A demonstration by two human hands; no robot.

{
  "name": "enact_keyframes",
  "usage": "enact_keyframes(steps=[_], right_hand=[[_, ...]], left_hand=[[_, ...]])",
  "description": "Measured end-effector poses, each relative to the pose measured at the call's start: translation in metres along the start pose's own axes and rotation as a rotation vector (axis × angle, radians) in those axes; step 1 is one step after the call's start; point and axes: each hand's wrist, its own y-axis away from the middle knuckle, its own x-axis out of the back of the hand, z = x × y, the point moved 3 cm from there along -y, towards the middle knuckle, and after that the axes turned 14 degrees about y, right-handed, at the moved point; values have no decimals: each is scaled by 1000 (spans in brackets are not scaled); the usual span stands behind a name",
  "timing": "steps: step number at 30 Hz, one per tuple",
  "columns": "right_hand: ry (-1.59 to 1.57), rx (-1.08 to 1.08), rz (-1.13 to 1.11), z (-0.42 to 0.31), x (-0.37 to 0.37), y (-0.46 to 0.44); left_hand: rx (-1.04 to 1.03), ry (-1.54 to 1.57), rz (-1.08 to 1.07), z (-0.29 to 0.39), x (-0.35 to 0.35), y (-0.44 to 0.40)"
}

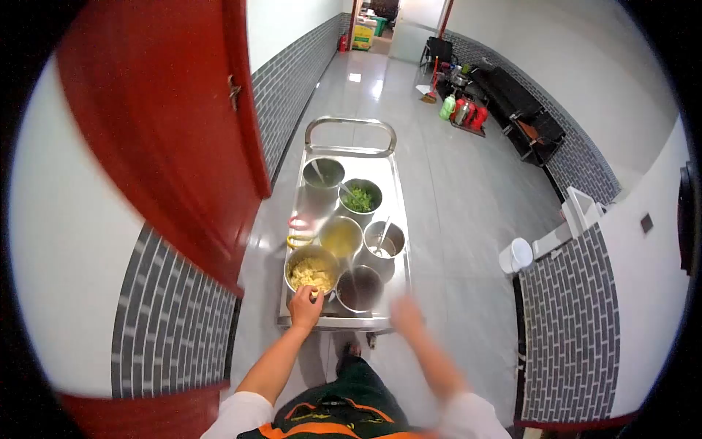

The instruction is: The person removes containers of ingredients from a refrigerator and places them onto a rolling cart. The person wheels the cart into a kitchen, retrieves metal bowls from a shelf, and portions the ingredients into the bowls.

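Observation:
My left hand is at the near rim of a steel pot of chunky yellow food. Its fingers are pinched, with a pale yellow bit of that food showing between them. My right hand is smeared by motion beside the near right corner of the steel cart; its fingers cannot be made out. Right of the food pot stands a pot of dark contents. Behind are a pot of yellowish liquid and a pot of brownish liquid with a spoon.
Farther along the cart stand a pot of chopped greens and another pot with a spoon. Yellow-handled scissors lie at the left edge. A red door is left; a white bucket and black bench are right.

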Motion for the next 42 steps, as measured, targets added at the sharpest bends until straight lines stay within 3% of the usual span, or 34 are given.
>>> enact_keyframes(steps=[3, 6, 7, 9, 12, 16, 19, 22, 27, 32, 36, 41, 42], right_hand=[[0, 7, -23, 17, -22, -120], [77, -56, -130, 22, -24, -256], [43, 18, 16, 27, -47, -295], [12, -3, -3, 42, -89, -374], [38, -118, -140, 36, -78, -507], [-32, -89, -70, 67, -128, -667], [-65, -196, -190, 93, -167, -779], [-11, -222, -84, 118, -175, -893], [-75, -234, -307, 162, -225, -1097], [-88, -216, -272, 192, -239, -1286], [-93, -155, -124, 229, -294, -1448], [-89, -127, -156, 273, -365, -1639], [-77, -132, -151, 284, -355, -1674]], left_hand=[[22, 61, -35, -17, -47, -114], [51, -91, -69, -31, -96, -242], [39, -86, -65, -41, -117, -287], [116, -94, -115, -60, -147, -363], [47, -79, -73, -89, -199, -481], [2, -71, -56, -95, -255, -641], [29, -27, -73, -105, -305, -757], [76, 7, -111, -114, -361, -861], [32, -62, -79, -136, -456, -1047], [36, -52, -110, -158, -544, -1222], [-49, -84, -54, -169, -624, -1373], [-64, -72, -93, -209, -716, -1543], [-58, -31, -100, -191, -728, -1576]])
